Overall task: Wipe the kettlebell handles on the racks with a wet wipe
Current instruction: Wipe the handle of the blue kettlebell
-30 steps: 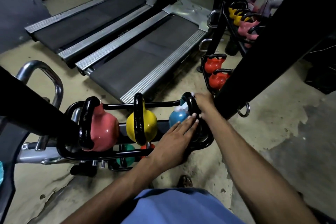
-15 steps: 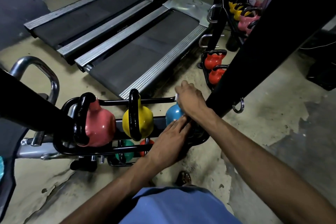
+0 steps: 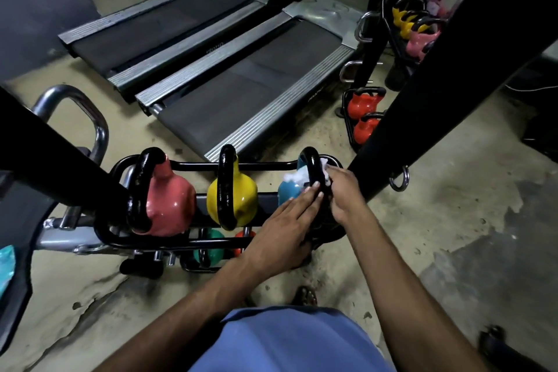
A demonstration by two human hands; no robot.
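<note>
Right hand (image 3: 344, 190) pinches the crumpled white wet wipe (image 3: 297, 177) against the glossy black handle (image 3: 311, 160) of the blue kettlebell (image 3: 287, 193), at the right end of the rack (image 3: 265, 165). Left hand (image 3: 287, 223) lies flat, fingers straight and together, fingertips touching that handle.

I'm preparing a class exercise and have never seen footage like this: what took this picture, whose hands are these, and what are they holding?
There is no machine. A person wears a camera on the head, so the single picture looks down at their own bare arms. On the black rack sit a pink kettlebell, a yellow kettlebell and a blue kettlebell. The right hand holds a white wet wipe against the blue kettlebell's handle. The left hand lies flat, fingers straight, touching that handle. Two treadmills stand behind.
</note>
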